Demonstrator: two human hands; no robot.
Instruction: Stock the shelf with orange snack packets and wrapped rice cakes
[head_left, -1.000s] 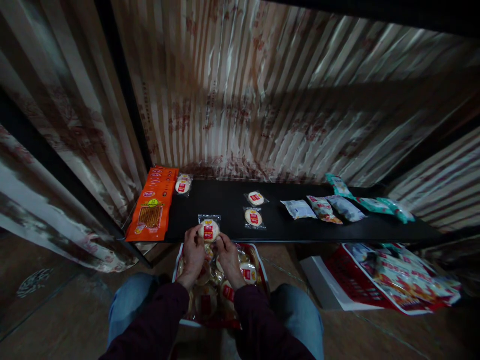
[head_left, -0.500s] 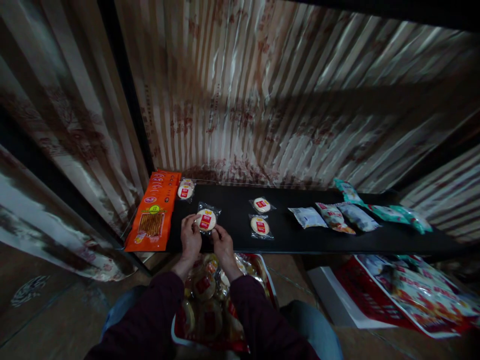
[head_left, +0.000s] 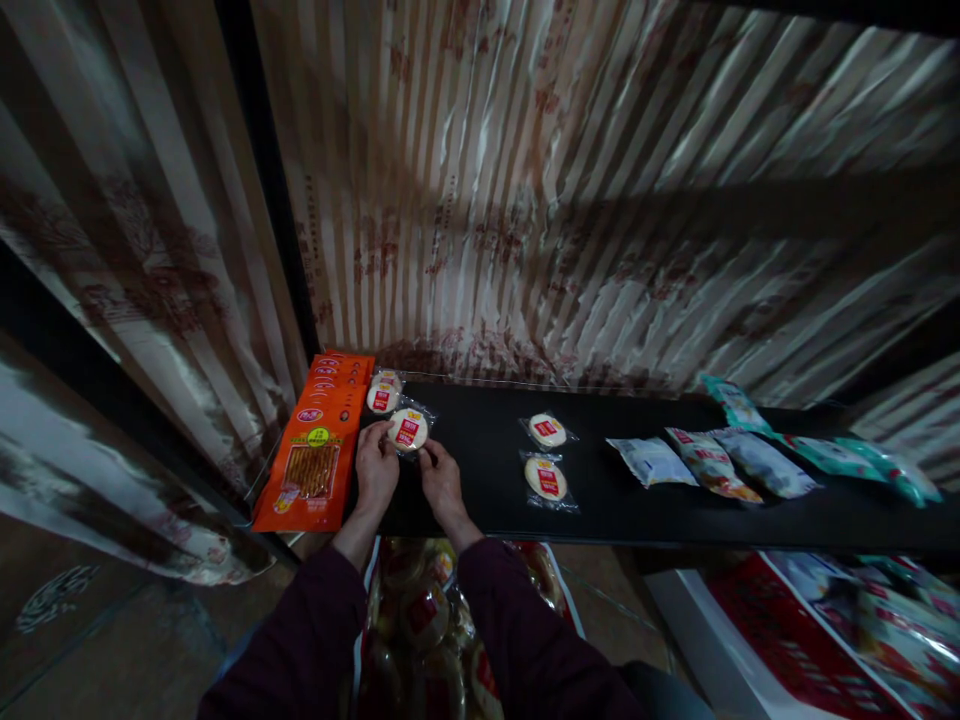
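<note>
A round wrapped cake with a red label (head_left: 409,429) lies on the black shelf (head_left: 480,500), near its left end. My left hand (head_left: 375,468) pinches its left edge and my right hand (head_left: 441,480) pinches its lower right corner. Just behind it lie two more wrapped cakes (head_left: 382,394), stacked against the back. An orange snack packet (head_left: 316,455) lies flat to the left of my left hand. Below my arms sits a bag of the same wrapped cakes (head_left: 427,620).
Two more wrapped cakes (head_left: 547,455) lie mid-shelf. Several pale and green snack packets (head_left: 750,455) line the right half. A striped curtain (head_left: 562,200) hangs behind the shelf. A red and white printed bag (head_left: 825,620) lies on the floor at the lower right.
Both hands lifted the wrapped cake from above the bag and carried it forward and left onto the shelf, close to the cakes at the back left. The view moved closer.
</note>
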